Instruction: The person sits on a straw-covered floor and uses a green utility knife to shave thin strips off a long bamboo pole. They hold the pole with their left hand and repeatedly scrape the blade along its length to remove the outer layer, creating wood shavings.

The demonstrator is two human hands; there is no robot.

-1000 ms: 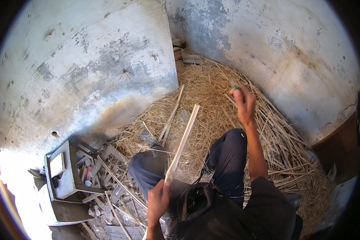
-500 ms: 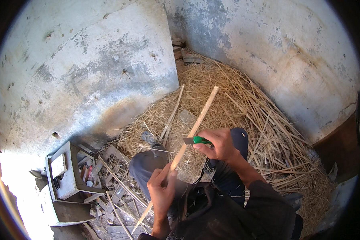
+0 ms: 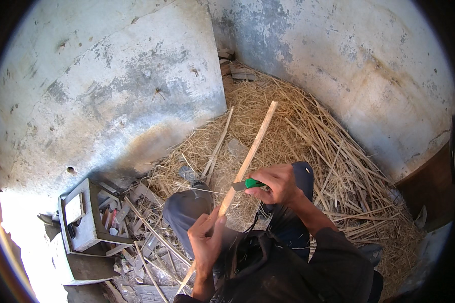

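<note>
A long, pale wooden strip [image 3: 255, 144] slants up and away from me between my knees. My left hand [image 3: 206, 241] is closed around its lower part, thumb and fingers pinching it. My right hand [image 3: 275, 185] grips a green-handled utility knife [image 3: 254, 183], its wide grey blade pointing left. The blade meets the strip's right edge a little above my left hand; how deep it bites cannot be made out. The strip's lower end runs past my left wrist toward the floor.
Straw-like shavings [image 3: 258, 93] cover the floor ahead, and a heap of thin strips [image 3: 338, 166] lies along the right wall [image 3: 369, 76]. At left stands an old grey box-like stand [image 3: 88, 222] with odds and ends inside, beside scattered scraps [image 3: 151, 247].
The strip's far end has shifted slightly farther away. The knife has turned a little, blade now angled down to the left and lower on the strip. Both hands keep their grip.
</note>
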